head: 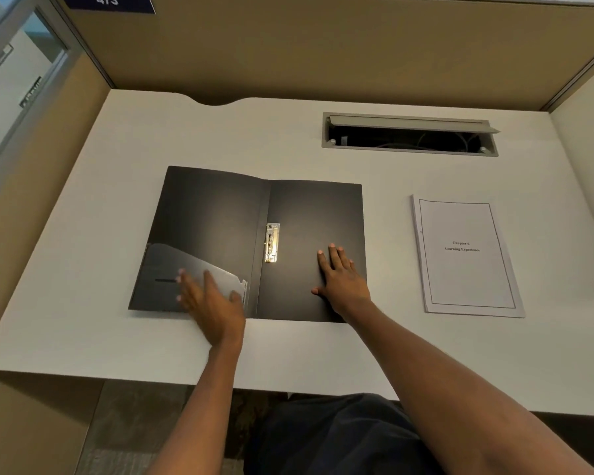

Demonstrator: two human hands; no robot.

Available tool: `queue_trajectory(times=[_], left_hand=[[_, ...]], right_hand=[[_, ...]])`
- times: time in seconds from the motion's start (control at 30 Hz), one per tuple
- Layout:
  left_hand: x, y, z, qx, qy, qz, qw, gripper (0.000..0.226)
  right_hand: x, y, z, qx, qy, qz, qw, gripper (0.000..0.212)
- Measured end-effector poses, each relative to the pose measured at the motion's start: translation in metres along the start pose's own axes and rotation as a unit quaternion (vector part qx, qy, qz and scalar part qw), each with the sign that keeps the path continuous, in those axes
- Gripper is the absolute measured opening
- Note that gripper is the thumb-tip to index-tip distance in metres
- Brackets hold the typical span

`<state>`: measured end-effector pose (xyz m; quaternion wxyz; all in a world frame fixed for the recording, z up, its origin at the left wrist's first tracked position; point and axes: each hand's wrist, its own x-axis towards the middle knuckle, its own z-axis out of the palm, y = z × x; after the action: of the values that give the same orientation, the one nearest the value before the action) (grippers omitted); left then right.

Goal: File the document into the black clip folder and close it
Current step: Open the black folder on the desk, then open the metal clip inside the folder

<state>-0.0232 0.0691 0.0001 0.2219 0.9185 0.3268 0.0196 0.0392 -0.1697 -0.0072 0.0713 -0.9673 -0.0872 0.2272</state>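
Nearest the camera: 2 bare forearms over a dark lap, reaching across the white desk (83,269). Left hand (210,299) blurred, fingers spread, over the translucent inner pocket (172,269) of the black clip folder (213,214). Right hand (342,281) flat, fingers spread, pressing the folder's right panel. Folder lying open, metal clip (272,242) beside the spine. Document (467,255) flat on the desk, right of the folder, apart. Open cable hatch (408,133) beyond.

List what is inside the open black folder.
Inside the folder: a metal clip, a corner pocket, both hands resting flat. No paper visible; areas beneath the hands are hidden.
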Motion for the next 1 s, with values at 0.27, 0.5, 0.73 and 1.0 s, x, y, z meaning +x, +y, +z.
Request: queue_trajectory(times=[0.27,0.5,0.73,1.0], left_hand=[[0.035,0.048,0.010,0.119,-0.194,0.094,0.969,0.125],[0.038,0.073,0.007,0.145,-0.267,0.035,0.952,0.143],[0.039,0.073,0.013,0.148,-0.264,0.043,0.952,0.134],[0.041,0.068,0.021,0.148,-0.248,0.046,0.956,0.109]], right_hand=[[-0.002,-0.001,-0.005,0.009,-0.002,0.004,1.000,0.091],[-0.002,-0.013,-0.016,0.022,0.016,0.020,0.999,0.090],[0.030,-0.079,-0.037,0.185,0.081,0.048,0.978,0.090],[0.052,-0.103,-0.020,0.097,0.109,0.118,0.982,0.096]])
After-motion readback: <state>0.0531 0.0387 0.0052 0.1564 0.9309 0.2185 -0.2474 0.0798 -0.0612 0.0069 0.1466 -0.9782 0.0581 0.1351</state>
